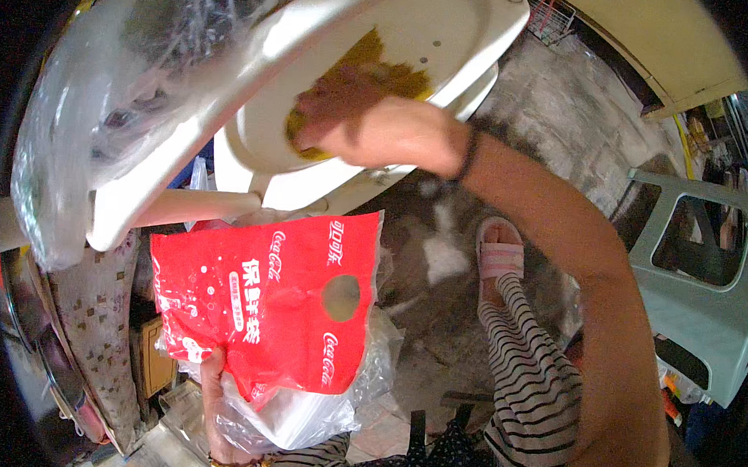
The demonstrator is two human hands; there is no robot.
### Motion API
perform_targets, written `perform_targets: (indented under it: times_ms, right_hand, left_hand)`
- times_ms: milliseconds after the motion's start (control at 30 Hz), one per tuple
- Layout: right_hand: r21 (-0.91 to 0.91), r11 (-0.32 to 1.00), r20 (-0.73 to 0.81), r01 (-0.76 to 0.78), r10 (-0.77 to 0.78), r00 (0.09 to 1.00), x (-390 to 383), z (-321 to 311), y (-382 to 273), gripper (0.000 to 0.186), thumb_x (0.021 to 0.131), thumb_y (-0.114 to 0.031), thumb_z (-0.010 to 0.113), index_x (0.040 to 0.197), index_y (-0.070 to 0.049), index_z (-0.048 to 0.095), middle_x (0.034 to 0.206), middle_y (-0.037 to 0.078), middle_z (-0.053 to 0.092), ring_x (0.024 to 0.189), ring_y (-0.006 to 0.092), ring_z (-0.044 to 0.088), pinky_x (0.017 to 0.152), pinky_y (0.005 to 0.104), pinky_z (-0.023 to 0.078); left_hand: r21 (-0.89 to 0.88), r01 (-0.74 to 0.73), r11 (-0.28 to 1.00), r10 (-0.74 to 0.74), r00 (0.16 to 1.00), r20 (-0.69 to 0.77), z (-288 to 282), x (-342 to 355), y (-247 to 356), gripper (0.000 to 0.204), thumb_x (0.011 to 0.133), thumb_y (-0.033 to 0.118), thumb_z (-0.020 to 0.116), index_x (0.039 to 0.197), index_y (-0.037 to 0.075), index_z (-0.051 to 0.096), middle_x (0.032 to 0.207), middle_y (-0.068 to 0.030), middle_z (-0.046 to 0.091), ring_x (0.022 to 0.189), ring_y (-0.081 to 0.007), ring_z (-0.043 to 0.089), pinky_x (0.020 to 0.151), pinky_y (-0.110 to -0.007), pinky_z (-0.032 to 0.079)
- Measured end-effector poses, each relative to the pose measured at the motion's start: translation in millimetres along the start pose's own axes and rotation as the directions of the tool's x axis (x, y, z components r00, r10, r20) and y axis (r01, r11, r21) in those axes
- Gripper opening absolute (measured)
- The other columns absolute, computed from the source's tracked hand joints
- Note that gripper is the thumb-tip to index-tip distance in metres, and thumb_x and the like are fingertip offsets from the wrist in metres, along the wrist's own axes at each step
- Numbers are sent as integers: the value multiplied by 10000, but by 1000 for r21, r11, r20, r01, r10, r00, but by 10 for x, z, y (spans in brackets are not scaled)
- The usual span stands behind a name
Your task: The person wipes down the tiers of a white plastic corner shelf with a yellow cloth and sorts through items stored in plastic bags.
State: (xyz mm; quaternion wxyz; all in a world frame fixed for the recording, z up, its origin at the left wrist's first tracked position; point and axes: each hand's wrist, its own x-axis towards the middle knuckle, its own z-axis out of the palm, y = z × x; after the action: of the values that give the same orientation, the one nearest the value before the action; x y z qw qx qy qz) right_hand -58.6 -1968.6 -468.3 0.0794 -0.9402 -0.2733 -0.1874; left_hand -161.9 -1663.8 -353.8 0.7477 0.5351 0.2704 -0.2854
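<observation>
Head view, looking down.

Right hand point(358, 127) at upper centre of frame, reaching up onto a white tilted tray-like seat point(452, 35); fingers pressed flat on a yellowish-brown patch point(375, 60) on its surface, palm down, not wrapped round anything. Whether a rag or sponge sits under the palm: cannot tell. Dark band at the wrist.

Left hand point(214, 377) at lower left, closed round the bottom of a red plastic bag pack point(269, 304) with a round hang hole, plus a bunch of clear plastic bags point(314, 408) hanging below it. Beaded bracelet at that wrist. Red pack held upright, just under the tilted white seat, not touching it as far as can be seen.

Clear plastic sheeting point(102, 92) draped over the upper left of the frame, over the seat's raised edge.

Step in hand, by the look: rubbing or scraping the stained patch while the bags wait in the other hand. Next move likely calls for steady pressure across the stain without tipping the seat further.

Edges and room: seat rim close above the red pack, little slack there. Pale green plastic stool point(701, 284) at right, well apart from the arm. Striped trouser leg and sandalled foot point(500, 257) at centre on rough concrete floor point(566, 117); open floor at upper right.
</observation>
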Motion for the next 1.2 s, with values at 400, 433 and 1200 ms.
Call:
perform_targets:
  times_ms: [400,433,1200]
  right_hand:
    - [23,671,-392,-741,688,611,1244,958,1221,319,853,-188,487,1143,-106,594,1180,148,568,1073,339,541,887,678,286]
    - [94,608,-454,-789,731,509,1209,1048,1424,336,858,-191,487,1171,-111,578,1197,150,559,1084,338,536,881,687,282]
    - [-137,912,116,-387,403,908,106,-85,252,176,722,-139,611,847,-27,665,866,165,649,848,315,628,673,425,530]
  left_hand:
    - [156,-49,987,49,999,7,-101,10,-23,561,848,378,559,1277,42,425,1272,-119,503,1128,-277,505,978,-430,384]
    - [162,-40,986,38,999,12,-87,39,-15,563,848,379,559,1277,41,425,1272,-119,503,1128,-277,505,977,-430,386]
    - [47,45,998,-47,998,45,87,-80,-31,575,848,391,555,1277,34,418,1268,-115,508,1118,-280,509,957,-422,404]
